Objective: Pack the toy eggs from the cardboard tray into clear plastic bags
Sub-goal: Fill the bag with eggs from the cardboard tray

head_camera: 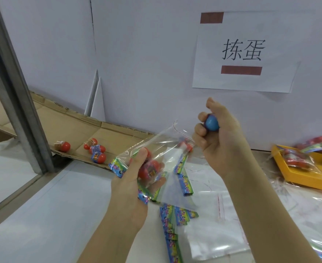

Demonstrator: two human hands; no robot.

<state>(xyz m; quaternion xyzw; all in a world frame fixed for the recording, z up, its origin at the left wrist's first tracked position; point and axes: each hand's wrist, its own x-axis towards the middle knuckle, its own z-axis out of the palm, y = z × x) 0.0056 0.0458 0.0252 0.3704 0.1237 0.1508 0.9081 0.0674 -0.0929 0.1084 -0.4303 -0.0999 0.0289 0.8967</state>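
My left hand point(133, 179) grips a clear plastic bag point(156, 149) with a colourful header strip; red toy eggs point(150, 168) show through it by my fingers. Its open mouth points up and to the right. My right hand point(221, 139) is raised beside that mouth, fingers curled round a blue toy egg point(212, 123). Several red toy eggs point(97, 149) with labels lie on the flat cardboard tray point(65, 126) at the back left, one red egg point(63, 146) apart from the others.
Empty clear bags point(213, 221) with colourful headers point(172, 221) lie stacked on the white table under my hands. A yellow tray point(304, 179) at the right holds packed bags. A metal post point(17, 95) stands at the left. A white wall with a paper sign point(241, 52) is behind.
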